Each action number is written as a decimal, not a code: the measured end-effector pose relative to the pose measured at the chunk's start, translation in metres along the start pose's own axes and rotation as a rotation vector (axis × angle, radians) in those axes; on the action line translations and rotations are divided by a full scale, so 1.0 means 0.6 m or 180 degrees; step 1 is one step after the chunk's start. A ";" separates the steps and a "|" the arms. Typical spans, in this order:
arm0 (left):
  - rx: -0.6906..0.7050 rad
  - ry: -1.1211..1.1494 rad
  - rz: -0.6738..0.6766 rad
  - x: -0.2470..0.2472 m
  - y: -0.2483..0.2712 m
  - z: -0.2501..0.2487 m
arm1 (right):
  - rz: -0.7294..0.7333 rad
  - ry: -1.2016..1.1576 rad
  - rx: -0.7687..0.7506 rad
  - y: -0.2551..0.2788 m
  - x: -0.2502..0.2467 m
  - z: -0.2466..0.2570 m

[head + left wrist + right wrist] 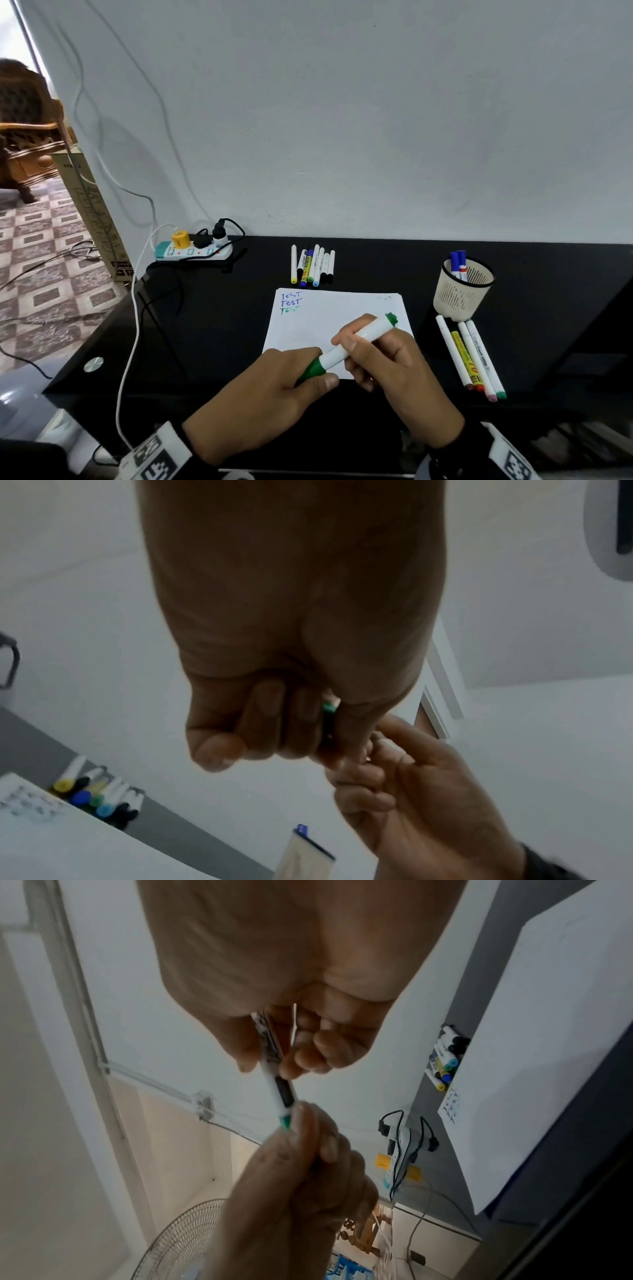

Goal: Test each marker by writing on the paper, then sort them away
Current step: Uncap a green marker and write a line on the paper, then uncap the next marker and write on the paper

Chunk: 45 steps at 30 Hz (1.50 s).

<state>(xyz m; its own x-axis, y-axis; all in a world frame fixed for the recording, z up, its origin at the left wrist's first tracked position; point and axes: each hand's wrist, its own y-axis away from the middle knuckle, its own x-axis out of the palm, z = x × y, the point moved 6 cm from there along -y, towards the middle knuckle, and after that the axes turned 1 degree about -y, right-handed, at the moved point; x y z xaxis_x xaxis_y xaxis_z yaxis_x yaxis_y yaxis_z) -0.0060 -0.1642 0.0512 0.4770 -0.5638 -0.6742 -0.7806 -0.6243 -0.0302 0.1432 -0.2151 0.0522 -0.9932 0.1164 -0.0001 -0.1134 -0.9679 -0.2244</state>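
Note:
Both hands hold one white marker (359, 341) with green ends above the near edge of the paper (329, 308). My left hand (308, 370) grips its green cap (313, 370), which sits on the barrel; the cap's edge (329, 710) peeks between the fingers. My right hand (363, 346) grips the white barrel (274, 1069). The paper carries three lines reading "TEST" (291, 303) at its top left. A row of several markers (313, 265) lies behind the paper. Several more markers (471, 358) lie at the right, in front of a beige mesh cup (462, 291) holding two blue-capped markers (458, 262).
A black desk (212, 308) stands against a grey wall. A power strip (191, 251) with plugs and cables sits at its back left, and a white cable runs down the left edge. A fan (178, 1240) stands on the floor to the left.

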 end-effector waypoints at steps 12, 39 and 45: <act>0.0225 0.0733 -0.0835 -0.046 -0.019 -0.014 | 0.0299 0.1575 0.0071 0.002 -0.026 0.007; -0.1164 -0.1493 -0.0516 0.053 -0.025 0.294 | -0.1503 0.4384 0.1686 -0.187 -0.438 -0.021; -0.1254 -0.1319 -0.0698 0.050 -0.030 0.298 | -0.1680 0.3840 0.0659 -0.257 -0.313 0.020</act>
<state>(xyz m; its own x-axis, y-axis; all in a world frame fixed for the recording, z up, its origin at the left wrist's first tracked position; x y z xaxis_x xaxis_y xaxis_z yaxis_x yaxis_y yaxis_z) -0.0497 -0.0733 -0.1003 0.3512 -0.1917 -0.9165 -0.4362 -0.8996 0.0210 0.3469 -0.0902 0.0983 -0.1967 0.5045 -0.8407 -0.5834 -0.7494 -0.3131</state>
